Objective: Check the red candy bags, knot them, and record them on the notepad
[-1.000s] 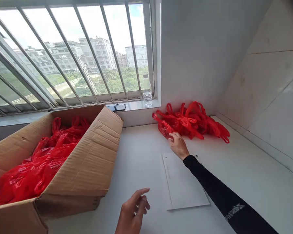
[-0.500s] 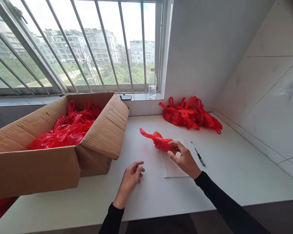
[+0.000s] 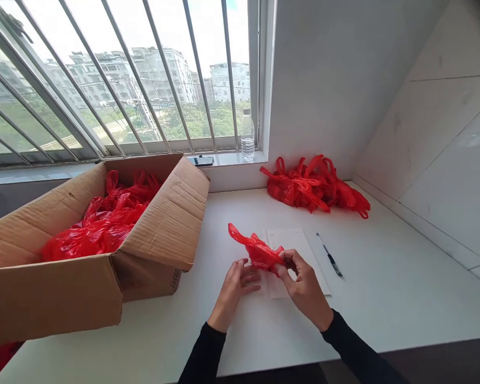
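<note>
A small crumpled red plastic bag (image 3: 262, 255) is pinched at its right end by my right hand (image 3: 302, 277), above the table. One twisted handle of the bag sticks out to the upper left. My left hand (image 3: 237, 285) is at the bag's lower left with its fingers apart; whether they touch the plastic I cannot tell. Under the bag lies a white notepad (image 3: 290, 240), partly covered by the bag and my right hand. To the right of the notepad rests a black pen (image 3: 331, 258). What the bag contains is hidden.
A cardboard box (image 3: 166, 213) with red plastic bags (image 3: 108, 218) inside stands at the left, its flap tilted toward the table. More red bags (image 3: 314, 184) are heaped against the back wall. A water bottle (image 3: 247, 137) and a phone (image 3: 202, 160) are on the windowsill.
My right hand has brought the red bag slightly down and closed more firmly on it. My left hand has moved up and right to the bag. More of the notepad shows.
</note>
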Demonstrator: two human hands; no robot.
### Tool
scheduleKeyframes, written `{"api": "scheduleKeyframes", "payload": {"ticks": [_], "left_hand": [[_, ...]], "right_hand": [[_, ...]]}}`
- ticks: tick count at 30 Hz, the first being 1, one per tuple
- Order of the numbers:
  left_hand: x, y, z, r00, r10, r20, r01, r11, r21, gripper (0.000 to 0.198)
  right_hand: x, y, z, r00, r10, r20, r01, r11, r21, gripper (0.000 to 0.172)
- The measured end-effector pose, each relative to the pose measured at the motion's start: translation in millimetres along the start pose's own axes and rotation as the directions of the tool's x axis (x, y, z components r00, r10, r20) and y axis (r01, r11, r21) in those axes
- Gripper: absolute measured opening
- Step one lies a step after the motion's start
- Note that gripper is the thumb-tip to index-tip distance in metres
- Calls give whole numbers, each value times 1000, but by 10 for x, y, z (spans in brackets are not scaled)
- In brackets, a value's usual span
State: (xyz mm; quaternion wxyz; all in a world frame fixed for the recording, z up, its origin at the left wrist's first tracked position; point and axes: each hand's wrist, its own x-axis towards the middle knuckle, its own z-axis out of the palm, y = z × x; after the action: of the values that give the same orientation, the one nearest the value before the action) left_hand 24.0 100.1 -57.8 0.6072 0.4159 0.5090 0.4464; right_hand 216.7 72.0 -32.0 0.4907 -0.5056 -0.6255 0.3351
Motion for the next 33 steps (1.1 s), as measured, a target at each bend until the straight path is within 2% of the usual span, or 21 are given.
{"api": "scheduleKeyframes", "payload": {"ticks": [2, 5, 8, 10, 12, 13, 14, 16, 19, 21, 24, 27, 30, 33], "left_hand": [[57, 53, 81, 996, -3, 86, 8, 998, -65, 54], [162, 104, 118, 994, 55, 91, -46, 994, -98, 56], [244, 144, 45, 991, 127, 34, -126, 991, -36, 50], [278, 185, -36, 982, 186, -35, -184, 981, 59, 58], [303, 237, -111, 958, 270, -91, -251, 951, 182, 67], [313, 262, -138, 945, 314, -93, -285, 928, 242, 63], [321, 286, -155, 933, 353, -74, -318, 902, 294, 53], [331, 321, -161, 913, 407, -10, -376, 852, 365, 31], [324, 344, -117, 891, 452, 42, -426, 801, 420, 22], [297, 345, -88, 883, 466, 55, -440, 782, 442, 21], [221, 332, -110, 885, 461, 63, -434, 769, 468, 18], [120, 307, -225, 905, 424, 20, -378, 783, 494, 16], [27, 297, -332, 927, 374, -30, -310, 808, 501, 22], [-22, 328, -316, 908, 419, -1, -364, 789, 495, 33]], "right_hand": [[-98, -102, 63, 994, -46, 99, 42, 998, 42, 3], [-165, -127, 124, 980, -66, 190, 52, 996, 77, 4], [-61, -19, 82, 993, 55, 100, -62, 996, 66, 2], [75, 76, 7, 990, 140, 26, -142, 987, 73, 5], [215, 145, -68, 981, 193, 11, -193, 979, 59, 7], [274, 162, -93, 979, 201, 18, -202, 979, 30, 7], [320, 166, -106, 982, 188, 15, -187, 982, -18, 6], [371, 141, -90, 995, 95, -35, -100, 981, -165, 19], [367, 70, 6, 989, -126, -73, 87, 916, -392, 43], [357, 42, 64, 977, -211, -27, 175, 868, -466, 36], [381, 56, 48, 974, -226, 13, 204, 852, -482, 14], [415, 104, -96, 978, -204, -45, 156, 855, -495, 10], [403, 113, -226, 984, -121, -129, 45, 878, -477, 9], [374, 48, -218, 993, -69, -96, 21, 901, -432, 11]]}}
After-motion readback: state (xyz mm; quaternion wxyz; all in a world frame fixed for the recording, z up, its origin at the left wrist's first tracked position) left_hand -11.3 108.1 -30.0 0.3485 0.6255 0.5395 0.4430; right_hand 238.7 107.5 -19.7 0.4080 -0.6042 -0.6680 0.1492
